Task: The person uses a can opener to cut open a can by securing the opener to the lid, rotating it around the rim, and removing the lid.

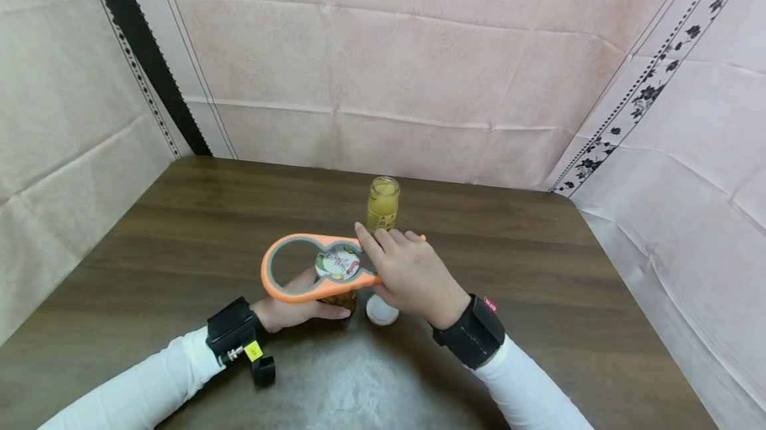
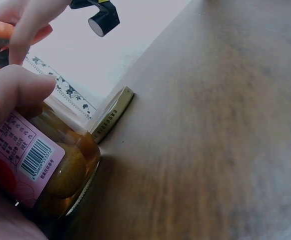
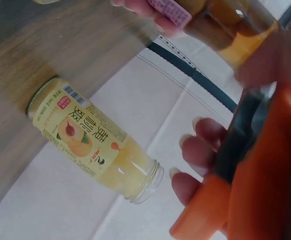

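Note:
My left hand grips a glass jar with a pink barcode label and rounded brown pieces in amber liquid. Its printed lid sits within the loop of an orange and grey jar opener. With curled fingers, my right hand holds the opener's handles from the right side. In the right wrist view, orange handles pass close to the camera. How tightly the opener presses on the lid cannot be seen.
Behind the right hand stands a lidless glass jar with yellow contents and a peach label. A loose white-topped lid with a gold rim lies on the wooden table, near the held jar. Patterned cloth hangs around the table.

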A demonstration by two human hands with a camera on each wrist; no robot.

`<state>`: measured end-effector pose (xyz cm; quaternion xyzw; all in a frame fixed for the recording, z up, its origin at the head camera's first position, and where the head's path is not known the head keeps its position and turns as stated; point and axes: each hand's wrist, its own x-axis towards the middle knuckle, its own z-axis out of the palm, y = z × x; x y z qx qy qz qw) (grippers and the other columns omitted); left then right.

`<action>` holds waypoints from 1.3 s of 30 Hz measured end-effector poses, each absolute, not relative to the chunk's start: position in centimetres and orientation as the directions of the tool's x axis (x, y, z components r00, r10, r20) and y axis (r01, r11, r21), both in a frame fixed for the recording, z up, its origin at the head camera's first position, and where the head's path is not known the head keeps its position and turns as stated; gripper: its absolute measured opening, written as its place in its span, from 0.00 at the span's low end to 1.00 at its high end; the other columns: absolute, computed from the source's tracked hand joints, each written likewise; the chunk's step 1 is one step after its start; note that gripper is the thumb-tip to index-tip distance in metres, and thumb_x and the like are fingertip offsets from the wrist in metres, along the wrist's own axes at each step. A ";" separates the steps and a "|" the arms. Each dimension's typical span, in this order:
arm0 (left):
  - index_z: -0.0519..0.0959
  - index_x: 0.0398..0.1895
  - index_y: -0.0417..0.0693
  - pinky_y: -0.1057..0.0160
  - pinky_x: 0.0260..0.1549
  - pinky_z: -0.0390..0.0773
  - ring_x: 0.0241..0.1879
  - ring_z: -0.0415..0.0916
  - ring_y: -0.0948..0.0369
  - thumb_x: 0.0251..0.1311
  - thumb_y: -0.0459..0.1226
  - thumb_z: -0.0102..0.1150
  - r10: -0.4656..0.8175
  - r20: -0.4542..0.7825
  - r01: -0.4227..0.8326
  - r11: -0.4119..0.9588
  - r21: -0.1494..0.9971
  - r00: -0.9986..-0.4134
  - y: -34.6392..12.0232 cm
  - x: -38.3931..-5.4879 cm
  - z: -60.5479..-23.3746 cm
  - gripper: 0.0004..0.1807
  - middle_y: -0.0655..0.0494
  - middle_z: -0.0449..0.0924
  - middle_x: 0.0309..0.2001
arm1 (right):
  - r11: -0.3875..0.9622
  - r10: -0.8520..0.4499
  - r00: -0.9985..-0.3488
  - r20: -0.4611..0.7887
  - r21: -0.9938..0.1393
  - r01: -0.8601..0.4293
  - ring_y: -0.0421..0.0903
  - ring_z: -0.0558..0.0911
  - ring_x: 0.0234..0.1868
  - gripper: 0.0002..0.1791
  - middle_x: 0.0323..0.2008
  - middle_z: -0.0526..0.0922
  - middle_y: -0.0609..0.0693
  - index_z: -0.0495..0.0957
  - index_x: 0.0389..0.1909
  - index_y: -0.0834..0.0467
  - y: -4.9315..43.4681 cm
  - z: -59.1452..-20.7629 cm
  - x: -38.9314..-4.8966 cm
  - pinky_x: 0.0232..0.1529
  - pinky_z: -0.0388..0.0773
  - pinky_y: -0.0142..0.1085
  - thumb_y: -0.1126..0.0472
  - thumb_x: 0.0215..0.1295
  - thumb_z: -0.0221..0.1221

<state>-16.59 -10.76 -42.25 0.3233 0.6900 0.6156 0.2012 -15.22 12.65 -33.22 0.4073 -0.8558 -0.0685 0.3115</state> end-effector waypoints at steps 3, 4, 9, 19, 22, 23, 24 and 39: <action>0.59 0.77 0.53 0.69 0.62 0.73 0.68 0.67 0.69 0.60 0.32 0.70 0.685 0.123 0.189 0.022 0.982 -0.719 -10.8 -16.6 -42.4 0.44 0.53 0.64 0.75 | 0.666 -0.740 -0.448 0.502 0.450 -0.595 0.44 0.81 0.34 0.36 0.38 0.82 0.50 0.71 0.69 0.62 12.3 -33.6 -15.1 0.32 0.76 0.35 0.61 0.58 0.66; 0.60 0.77 0.53 0.68 0.61 0.74 0.67 0.68 0.68 0.60 0.32 0.70 0.682 0.123 0.191 0.025 0.981 -0.721 -10.8 -16.6 -42.4 0.43 0.53 0.66 0.74 | 0.670 -0.738 -0.445 0.507 0.469 -0.576 0.44 0.80 0.35 0.34 0.38 0.82 0.50 0.70 0.70 0.62 12.2 -33.6 -15.1 0.32 0.76 0.34 0.63 0.61 0.64; 0.62 0.76 0.56 0.68 0.60 0.74 0.64 0.71 0.65 0.59 0.31 0.71 0.673 0.114 0.202 0.053 0.978 -0.730 -10.8 -16.6 -42.5 0.43 0.57 0.69 0.71 | 0.689 -0.724 -0.458 0.516 0.501 -0.524 0.44 0.81 0.37 0.31 0.38 0.82 0.50 0.69 0.71 0.62 11.8 -33.9 -14.9 0.36 0.78 0.35 0.64 0.67 0.61; 0.61 0.75 0.52 0.67 0.56 0.77 0.57 0.75 0.62 0.59 0.33 0.71 0.680 0.107 0.210 0.070 0.975 -0.725 -10.9 -16.5 -42.3 0.42 0.51 0.71 0.68 | 0.727 -0.687 -0.534 0.493 0.447 -0.521 0.46 0.83 0.43 0.33 0.46 0.84 0.51 0.64 0.74 0.60 11.4 -33.7 -14.4 0.47 0.82 0.37 0.63 0.70 0.59; 0.61 0.75 0.52 0.66 0.57 0.76 0.58 0.76 0.59 0.59 0.33 0.71 0.680 0.101 0.214 0.083 0.973 -0.726 -10.9 -16.6 -42.3 0.42 0.51 0.71 0.68 | 0.734 -0.679 -0.547 0.490 0.440 -0.517 0.47 0.83 0.44 0.33 0.48 0.84 0.51 0.64 0.75 0.59 11.3 -33.6 -14.3 0.47 0.82 0.37 0.63 0.70 0.59; 0.61 0.75 0.52 0.67 0.58 0.76 0.59 0.75 0.58 0.59 0.33 0.71 0.678 0.102 0.216 0.087 0.972 -0.728 -10.9 -16.5 -42.3 0.42 0.51 0.71 0.68 | 0.737 -0.676 -0.550 0.491 0.436 -0.516 0.47 0.82 0.43 0.33 0.49 0.84 0.51 0.64 0.75 0.59 11.3 -33.5 -14.3 0.47 0.82 0.38 0.64 0.70 0.59; 0.61 0.76 0.53 0.67 0.59 0.75 0.60 0.75 0.58 0.59 0.33 0.71 0.676 0.102 0.218 0.090 0.972 -0.730 -10.9 -16.5 -42.3 0.43 0.52 0.70 0.69 | 0.740 -0.673 -0.551 0.494 0.433 -0.515 0.47 0.82 0.43 0.33 0.49 0.84 0.51 0.64 0.75 0.58 11.3 -33.5 -14.3 0.47 0.82 0.38 0.64 0.70 0.59; 0.59 0.77 0.58 0.72 0.65 0.68 0.68 0.66 0.70 0.58 0.33 0.72 0.663 0.103 0.229 0.106 0.968 -0.741 -10.9 -16.5 -42.1 0.45 0.56 0.64 0.74 | 0.767 -0.640 -0.582 0.502 0.378 -0.518 0.50 0.84 0.46 0.36 0.56 0.84 0.55 0.66 0.74 0.57 10.7 -33.1 -13.8 0.49 0.83 0.40 0.64 0.65 0.65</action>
